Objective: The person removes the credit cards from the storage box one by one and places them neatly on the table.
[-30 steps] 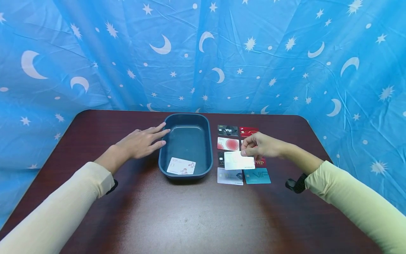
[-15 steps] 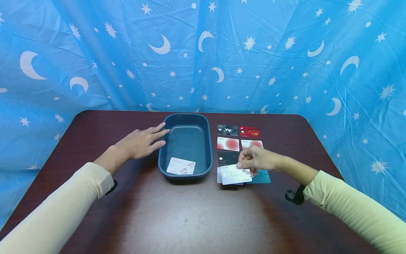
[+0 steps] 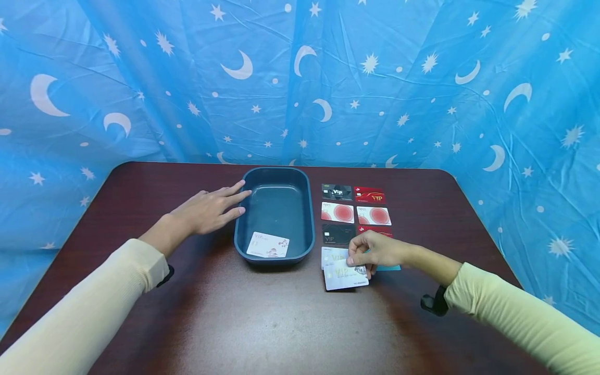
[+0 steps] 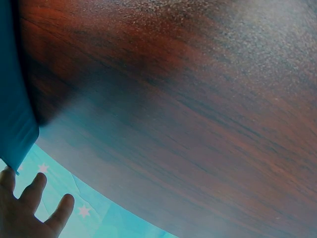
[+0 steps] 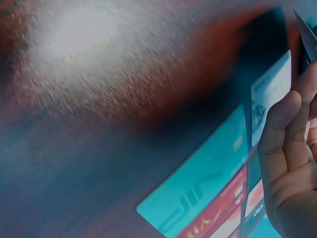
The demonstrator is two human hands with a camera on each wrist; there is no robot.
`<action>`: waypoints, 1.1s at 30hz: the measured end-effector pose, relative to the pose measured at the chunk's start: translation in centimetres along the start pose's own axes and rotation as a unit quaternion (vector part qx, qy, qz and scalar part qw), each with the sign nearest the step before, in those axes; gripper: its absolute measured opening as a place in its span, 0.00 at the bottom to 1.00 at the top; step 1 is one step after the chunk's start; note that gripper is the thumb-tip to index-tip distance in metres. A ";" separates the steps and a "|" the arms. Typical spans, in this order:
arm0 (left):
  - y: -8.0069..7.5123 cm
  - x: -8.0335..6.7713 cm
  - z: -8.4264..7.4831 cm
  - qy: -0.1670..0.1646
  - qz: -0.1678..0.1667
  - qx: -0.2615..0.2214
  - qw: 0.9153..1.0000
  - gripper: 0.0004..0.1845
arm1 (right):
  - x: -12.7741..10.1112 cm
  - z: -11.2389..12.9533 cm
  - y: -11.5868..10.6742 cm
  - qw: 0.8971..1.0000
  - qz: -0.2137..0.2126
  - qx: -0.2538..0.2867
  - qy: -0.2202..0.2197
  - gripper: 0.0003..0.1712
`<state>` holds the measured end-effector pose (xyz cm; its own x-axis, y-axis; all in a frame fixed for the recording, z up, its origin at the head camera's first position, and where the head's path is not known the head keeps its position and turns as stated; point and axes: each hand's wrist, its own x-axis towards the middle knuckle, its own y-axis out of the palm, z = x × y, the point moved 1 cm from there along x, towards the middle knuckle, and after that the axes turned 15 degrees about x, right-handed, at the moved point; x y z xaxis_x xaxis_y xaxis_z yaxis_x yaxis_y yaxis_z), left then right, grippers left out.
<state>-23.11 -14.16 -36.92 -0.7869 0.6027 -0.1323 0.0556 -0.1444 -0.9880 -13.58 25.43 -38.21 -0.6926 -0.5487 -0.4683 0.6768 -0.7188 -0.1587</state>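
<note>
Now the right hand (image 3: 375,251) is pinching a pale white card (image 3: 346,276) between thumb and fingertips, holding it low at the near end of the card grid, just toward the table's front edge. The card is overlapping the near edge of another pale card (image 3: 334,256) lying in the grid's front row. Beside that, the teal card (image 5: 198,183) is lying flat, half hidden under the hand in the head view. Further back the red-circle cards (image 3: 337,212), a dark card (image 3: 337,234) and the black VIP card (image 3: 336,192) are sitting in their neat two columns, with a red VIP card (image 3: 369,196) at the far right.

Over on the other side, the left hand (image 3: 208,209) is resting flat on the dark wooden table (image 3: 262,323), fingers stretched out and loosely spread, fingertips touching the rim of the blue tray (image 3: 307,219). Inside the tray a white VIP card (image 3: 268,245) is lying at the near end. The starry blue curtain (image 3: 140,78) is hanging behind.
</note>
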 end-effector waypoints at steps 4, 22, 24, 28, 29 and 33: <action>0.0 0.0 0.0 0.002 0.000 -0.001 1.000 0.32 | 0.0 -0.5 0.4 1.000 0.008 0.001 -0.006 0.11; -0.1 -0.1 0.0 0.005 -0.006 0.002 1.000 0.31 | -0.3 -1.5 2.0 0.978 -0.062 -0.173 -0.096 0.15; -0.1 -0.1 0.0 0.007 -0.007 0.002 1.000 0.31 | -0.4 -1.6 2.1 0.973 -0.080 -0.195 -0.097 0.16; -0.1 -0.1 0.0 0.007 -0.006 0.001 1.000 0.31 | -0.3 -1.7 2.4 0.965 -0.103 -0.218 -0.103 0.19; -0.1 0.0 0.0 0.006 -0.006 0.002 1.000 0.31 | -0.3 -1.7 2.4 0.963 -0.108 -0.222 -0.104 0.19; -0.1 0.0 0.0 0.005 -0.005 0.002 1.000 0.32 | -0.3 -1.7 2.5 0.958 -0.125 -0.236 -0.104 0.20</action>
<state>-23.11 -14.18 -36.86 -0.7817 0.6113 -0.1235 0.0452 -0.1421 -0.9888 -11.22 24.50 -39.93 -0.8489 -0.4936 -0.1887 0.4874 -0.5932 -0.6408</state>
